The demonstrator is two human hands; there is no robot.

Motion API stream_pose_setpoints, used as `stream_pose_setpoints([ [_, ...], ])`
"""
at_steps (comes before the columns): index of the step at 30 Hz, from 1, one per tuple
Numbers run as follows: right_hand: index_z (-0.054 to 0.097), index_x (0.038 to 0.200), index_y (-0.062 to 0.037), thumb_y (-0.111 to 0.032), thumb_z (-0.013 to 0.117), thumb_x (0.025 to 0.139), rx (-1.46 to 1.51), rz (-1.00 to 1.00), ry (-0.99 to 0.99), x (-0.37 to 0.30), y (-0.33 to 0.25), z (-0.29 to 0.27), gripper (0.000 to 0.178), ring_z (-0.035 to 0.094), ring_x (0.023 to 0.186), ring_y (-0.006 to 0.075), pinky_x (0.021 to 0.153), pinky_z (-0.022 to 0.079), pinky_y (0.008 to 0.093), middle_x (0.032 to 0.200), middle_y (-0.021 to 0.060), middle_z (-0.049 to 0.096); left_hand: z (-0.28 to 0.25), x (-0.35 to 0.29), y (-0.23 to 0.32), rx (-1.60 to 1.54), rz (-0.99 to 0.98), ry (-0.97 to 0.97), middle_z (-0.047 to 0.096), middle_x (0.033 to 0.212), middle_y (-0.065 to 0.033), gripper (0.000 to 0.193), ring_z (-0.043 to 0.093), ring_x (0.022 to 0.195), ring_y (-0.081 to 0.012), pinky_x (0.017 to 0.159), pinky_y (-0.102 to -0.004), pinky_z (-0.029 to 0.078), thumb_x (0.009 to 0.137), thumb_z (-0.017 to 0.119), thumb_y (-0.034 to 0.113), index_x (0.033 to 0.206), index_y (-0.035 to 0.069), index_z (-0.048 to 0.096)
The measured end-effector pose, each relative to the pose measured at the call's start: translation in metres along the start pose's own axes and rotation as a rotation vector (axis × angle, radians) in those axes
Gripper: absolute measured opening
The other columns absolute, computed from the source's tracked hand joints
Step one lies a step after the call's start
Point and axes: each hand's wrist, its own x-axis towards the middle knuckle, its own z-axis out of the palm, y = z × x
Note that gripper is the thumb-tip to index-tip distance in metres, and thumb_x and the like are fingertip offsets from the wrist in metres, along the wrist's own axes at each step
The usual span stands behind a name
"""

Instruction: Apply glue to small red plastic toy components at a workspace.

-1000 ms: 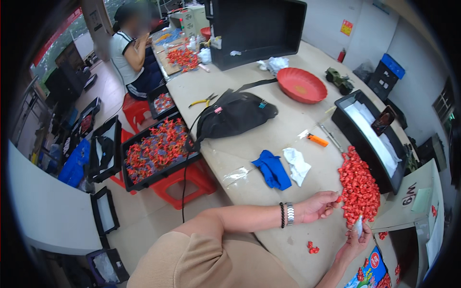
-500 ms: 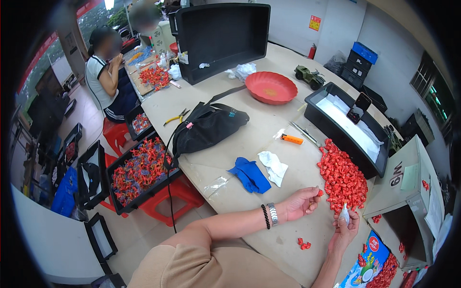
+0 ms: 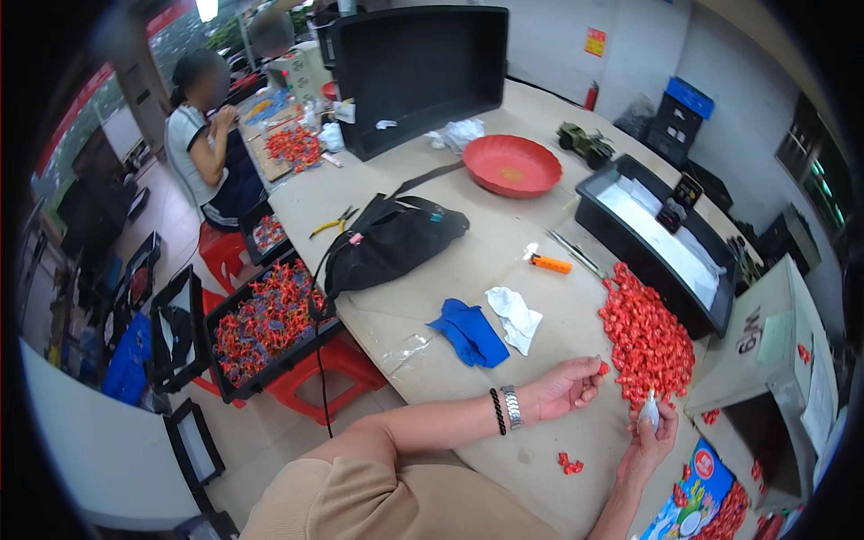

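Note:
My left hand (image 3: pixel 565 391) pinches one small red plastic piece (image 3: pixel 604 368) between thumb and fingertips. In my right hand (image 3: pixel 648 443) is a small white squeeze bottle (image 3: pixel 650 410), its narrow tip pointing up and away from me. Just beyond both hands lies a large heap of red pieces (image 3: pixel 646 333), and the bottle's tip is close to its near edge. A few loose red pieces (image 3: pixel 569 463) rest on the table between my forearms. The exact shape of the pinched piece is too small to tell.
Left of the heap lie a blue cloth (image 3: pixel 470 334), a white tissue (image 3: pixel 514 319), an orange lighter (image 3: pixel 551 264) and a black bag (image 3: pixel 396 243). Beyond are a red bowl (image 3: pixel 513 166) and a black tray (image 3: pixel 601 216). A grey box (image 3: pixel 751 360) stands right. A person (image 3: pixel 200 148) sits far left.
The whole view has shifted slightly. Both hands keep their holds on the red piece and the bottle, with hardly any movement.

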Motion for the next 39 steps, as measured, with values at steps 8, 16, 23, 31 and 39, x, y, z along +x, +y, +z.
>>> stream_pose_setpoints([
  [8,0.050,0.111,-0.0024,0.001,0.059,0.083,-0.010,0.006,0.064,-0.006,0.001,-0.001,0.030,0.061,0.077,0.0145,0.060,0.046,0.0207,0.097,0.0100,0.060,0.009,0.002,-0.002,-0.008,-0.017,-0.010,0.056,0.073,0.0028,0.021,0.048,0.055,-0.0072,0.045,-0.0208,0.034,0.093,0.058,0.032,0.090,0.012,0.055],
  [16,0.050,0.112,-0.0032,-0.008,0.066,0.084,-0.059,0.025,0.036,-0.006,0.001,-0.002,0.033,0.060,0.077,0.0134,0.060,0.045,0.0203,0.098,0.0091,0.060,0.012,0.002,-0.001,-0.021,-0.040,0.011,0.055,0.072,0.0029,0.023,0.047,0.054,-0.0064,0.046,-0.0206,0.033,0.093,0.059,0.033,0.085,0.013,0.053],
  [23,0.051,0.112,-0.0038,-0.008,0.067,0.083,-0.048,0.049,0.045,-0.005,0.006,-0.003,0.033,0.060,0.076,0.0132,0.059,0.046,0.0200,0.099,0.0094,0.061,0.012,0.000,-0.001,-0.025,-0.056,0.032,0.053,0.073,0.0026,0.022,0.047,0.055,-0.0064,0.046,-0.0209,0.033,0.093,0.059,0.032,0.087,0.012,0.053],
  [31,0.050,0.112,-0.0033,-0.006,0.066,0.083,-0.001,0.058,0.031,-0.003,0.002,-0.001,0.033,0.061,0.076,0.0135,0.059,0.047,0.0207,0.100,0.0111,0.062,0.013,0.003,0.000,-0.034,-0.056,-0.026,0.054,0.075,0.0030,0.021,0.048,0.056,-0.0063,0.046,-0.0210,0.033,0.092,0.060,0.032,0.088,0.013,0.053],
  [39,0.050,0.112,-0.0038,-0.004,0.063,0.083,0.002,0.091,0.023,-0.009,0.000,-0.006,0.032,0.061,0.076,0.0135,0.059,0.048,0.0206,0.102,0.0122,0.061,0.012,0.002,-0.006,-0.054,-0.084,-0.012,0.056,0.076,0.0027,0.020,0.048,0.056,-0.0063,0.045,-0.0205,0.034,0.092,0.060,0.032,0.088,0.014,0.054],
])
